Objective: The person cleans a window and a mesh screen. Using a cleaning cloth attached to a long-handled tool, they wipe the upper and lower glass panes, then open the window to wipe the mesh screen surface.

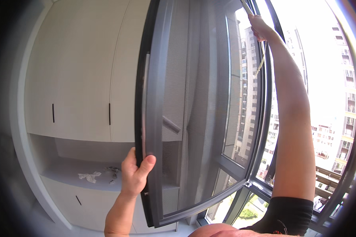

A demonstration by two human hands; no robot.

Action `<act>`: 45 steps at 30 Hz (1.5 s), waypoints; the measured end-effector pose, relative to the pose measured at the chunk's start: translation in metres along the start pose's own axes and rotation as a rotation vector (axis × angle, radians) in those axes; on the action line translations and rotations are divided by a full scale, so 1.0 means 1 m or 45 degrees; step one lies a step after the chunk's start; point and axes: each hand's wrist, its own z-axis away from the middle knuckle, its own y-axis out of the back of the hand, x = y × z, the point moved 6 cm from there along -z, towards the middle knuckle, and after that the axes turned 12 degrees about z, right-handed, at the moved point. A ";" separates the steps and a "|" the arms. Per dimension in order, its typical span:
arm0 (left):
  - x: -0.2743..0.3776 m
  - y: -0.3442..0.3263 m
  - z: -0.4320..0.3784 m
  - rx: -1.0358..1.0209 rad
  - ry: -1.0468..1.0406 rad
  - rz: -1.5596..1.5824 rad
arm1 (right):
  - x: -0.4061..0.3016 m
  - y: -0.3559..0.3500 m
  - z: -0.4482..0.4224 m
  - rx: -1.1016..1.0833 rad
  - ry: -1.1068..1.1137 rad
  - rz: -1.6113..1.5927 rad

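My left hand (137, 171) grips the outer edge of a dark-framed window sash (155, 118), its thumb on the inner face. The sash holds a fine grey mesh screen (201, 106) and stands swung inward. High at the upper right, my right hand (260, 27) is closed around a pale, slender handle (246, 7). The handle's far end runs past the top of the picture, so its head is hidden. From below that hand hangs a thin, light-coloured cord (261, 60), beside the window frame (265, 118).
Behind the sash stands a pale built-in cabinet (80, 74) with black handles. Its recess (66, 170) holds a crumpled white tissue (90, 177) and small dark items (113, 173). Through the mesh a curtain (198, 142) shows. Outside, beyond a railing (327, 174), rise tall buildings (348, 115).
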 end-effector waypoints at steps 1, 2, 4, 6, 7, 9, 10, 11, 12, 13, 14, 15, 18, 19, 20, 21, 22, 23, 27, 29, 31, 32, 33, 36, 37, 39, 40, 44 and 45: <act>0.002 -0.001 0.000 0.006 0.006 0.021 | 0.011 0.000 -0.005 -0.004 0.002 0.007; 0.000 0.000 0.000 0.022 0.036 0.055 | 0.023 -0.001 -0.011 -0.037 -0.007 0.017; -0.004 0.002 0.002 0.052 0.078 0.092 | 0.042 -0.001 -0.011 -0.073 -0.012 0.034; -0.006 0.005 0.003 0.077 0.088 0.069 | 0.052 0.000 0.000 -0.119 0.188 -0.095; -0.006 0.005 0.003 0.073 0.101 0.050 | 0.065 0.002 -0.009 -0.121 0.188 -0.090; -0.004 0.002 0.003 0.086 0.085 0.052 | 0.103 0.007 -0.032 -0.135 -0.049 0.000; -0.003 0.003 0.003 0.112 0.058 0.025 | 0.107 0.008 -0.024 -0.123 -0.150 -0.090; -0.003 0.003 0.003 0.123 0.065 0.021 | 0.109 0.011 -0.013 -0.111 -0.114 -0.051; -0.002 0.003 0.003 0.123 0.051 0.012 | 0.118 0.009 -0.011 -0.096 -0.164 -0.025; 0.000 0.004 0.003 0.122 0.036 0.005 | 0.129 0.008 -0.011 -0.078 -0.214 0.002; -0.001 0.006 0.003 0.117 0.000 -0.020 | 0.140 0.003 -0.013 -0.082 -0.215 0.007; -0.003 0.005 0.002 0.110 0.006 -0.003 | 0.150 -0.002 -0.017 -0.088 -0.079 0.084; -0.010 0.001 0.000 0.077 0.054 0.065 | 0.188 -0.008 -0.021 -0.097 0.302 0.329; -0.013 0.003 -0.001 0.065 0.061 0.065 | 0.188 -0.013 0.001 -0.088 0.293 0.306; -0.015 0.003 -0.002 0.058 0.062 0.071 | 0.188 -0.015 0.024 -0.074 0.281 0.287; -0.014 0.006 -0.001 0.043 0.056 0.054 | 0.188 -0.022 0.055 -0.066 0.264 0.251; -0.012 0.007 -0.003 0.027 0.034 0.032 | 0.198 -0.034 0.104 -0.071 0.232 0.203; -0.007 0.006 -0.004 0.013 0.014 0.013 | 0.211 -0.048 0.161 -0.091 0.211 0.173; -0.005 0.004 -0.007 -0.039 -0.028 -0.043 | 0.281 -0.072 0.439 -0.307 0.040 0.244; -0.009 -0.002 -0.010 -0.098 -0.048 0.019 | 0.304 -0.056 0.586 -0.291 -0.017 0.311; -0.011 -0.006 -0.011 -0.105 -0.038 0.072 | 0.318 -0.046 0.699 -0.492 -0.267 0.325; -0.011 -0.003 -0.010 -0.081 -0.033 0.064 | 0.314 -0.045 0.700 -0.503 -0.271 0.334; -0.010 -0.002 -0.011 -0.068 -0.039 0.060 | 0.306 -0.047 0.689 -0.506 -0.286 0.229; -0.011 0.002 -0.009 -0.055 -0.057 0.024 | 0.288 -0.060 0.564 -0.441 -0.247 0.109; -0.008 0.001 -0.009 -0.046 -0.059 0.011 | 0.270 -0.064 0.489 -0.374 -0.087 0.090; -0.011 0.006 -0.010 -0.027 -0.051 0.004 | 0.195 -0.069 0.339 -0.435 -0.277 -0.061; -0.009 0.001 -0.010 -0.042 -0.076 0.029 | 0.159 -0.056 0.269 -0.405 -0.361 -0.036; -0.007 -0.007 -0.009 -0.063 -0.124 0.066 | 0.078 -0.016 0.100 -0.487 -0.367 -0.035; -0.005 -0.006 -0.006 -0.078 -0.138 0.059 | 0.083 -0.025 0.105 -0.472 -0.278 0.088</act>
